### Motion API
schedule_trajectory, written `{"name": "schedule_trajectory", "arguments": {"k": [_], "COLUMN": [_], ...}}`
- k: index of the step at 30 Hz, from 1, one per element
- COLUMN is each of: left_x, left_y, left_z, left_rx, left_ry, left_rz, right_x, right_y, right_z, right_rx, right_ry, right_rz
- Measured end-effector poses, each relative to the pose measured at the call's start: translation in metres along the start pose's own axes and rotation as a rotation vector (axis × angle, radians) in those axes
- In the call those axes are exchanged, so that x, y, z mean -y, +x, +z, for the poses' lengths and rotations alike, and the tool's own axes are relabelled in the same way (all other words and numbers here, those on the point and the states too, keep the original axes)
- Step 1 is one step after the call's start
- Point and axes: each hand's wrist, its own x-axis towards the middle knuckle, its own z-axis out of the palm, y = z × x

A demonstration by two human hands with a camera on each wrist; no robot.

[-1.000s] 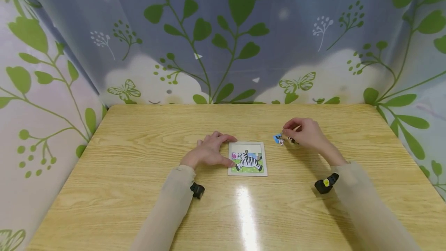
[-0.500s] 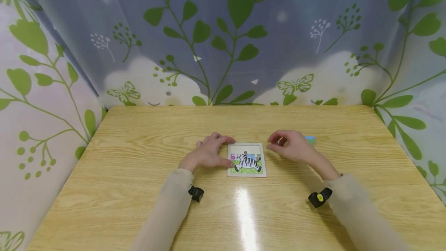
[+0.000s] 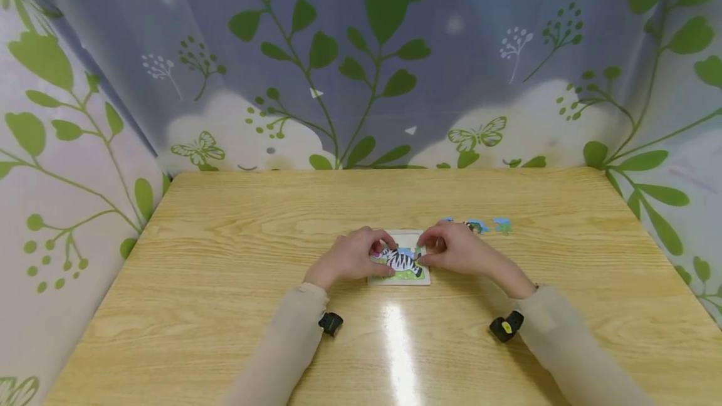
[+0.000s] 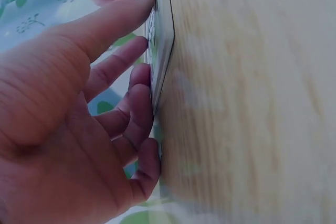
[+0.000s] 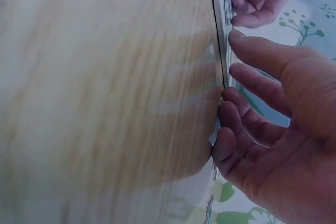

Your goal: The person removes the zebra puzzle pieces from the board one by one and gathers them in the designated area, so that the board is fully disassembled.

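A zebra jigsaw puzzle (image 3: 400, 262) lies in a pale square frame on the table, with its lower part filled and a pale strip along the top. My left hand (image 3: 355, 254) reaches over it from the left, thumb and fingertips on the picture in the head view. From the right, the fingertips of my right hand (image 3: 459, 248) rest at the puzzle's right edge. In the left wrist view, the thumb and fingers of the left hand (image 4: 79, 87) are spread along the puzzle board (image 4: 164, 35). The right wrist view has the right hand (image 5: 278, 114) with loosely bent fingers beside the board (image 5: 222, 24).
Loose jigsaw pieces lie behind the right hand: a blue and green one (image 3: 502, 225), a blue one with dark markings (image 3: 478, 225) and a partly hidden one (image 3: 447, 219). A patterned curtain (image 3: 361, 80) stands along the table's (image 3: 225, 224) back edge.
My right hand has moved left and down from the loose pieces to the puzzle's right edge. My left hand has shifted right, from the frame's left edge onto the picture.
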Motion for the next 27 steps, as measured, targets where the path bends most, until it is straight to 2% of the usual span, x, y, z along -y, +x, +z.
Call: {"name": "schedule_trajectory", "arguments": {"k": [4,11,22,27], "left_x": [0.0021,0.0032,0.0010,0.0012], "left_y": [0.0033,0.0050,0.0052,0.0054], "left_z": [0.0014,0.0027,0.0014,0.0009], "left_rx": [0.006,0.014,0.010,0.009], "left_ry": [-0.018,-0.049,-0.063,-0.064], "left_rz": [-0.014,-0.021,-0.044,-0.049], "right_x": [0.0008,0.0019,0.0019,0.0025], "right_y": [0.0014,0.0003,0.0083,0.0091], "right_z": [0.0029,0.0044,0.0032,0.0045], "right_rx": [-0.007,-0.015,0.067,0.068], "right_ry": [-0.035,-0.016,0.031,0.057], "right_rz": [-0.020,-0.030,0.025,0.036]}}
